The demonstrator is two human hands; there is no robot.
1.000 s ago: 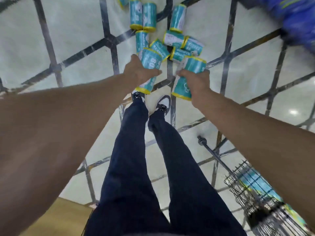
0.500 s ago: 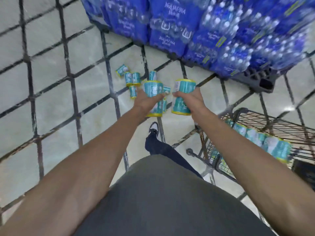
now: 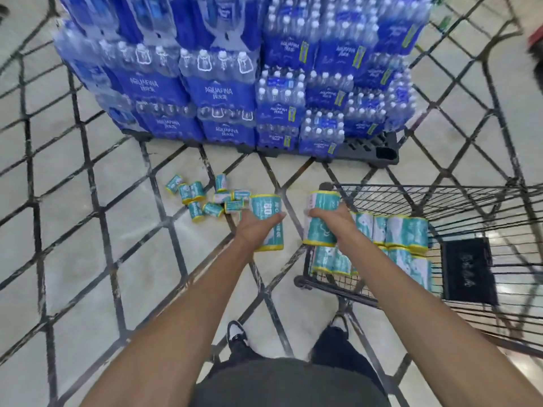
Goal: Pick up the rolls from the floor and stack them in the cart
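Each hand gripped one roll, fingers curled round it: the left hand [image 3: 255, 227] held a roll [image 3: 266, 223] upright, and the right hand [image 3: 333, 220] held another [image 3: 321, 218] upright at the cart's [image 3: 411, 188] near-left corner. The stacked rolls [image 3: 407, 232] lay at 3 o'clock from the right hand, the nearer one. A loose pile [image 3: 205, 198] remained on the floor at 10 o'clock.
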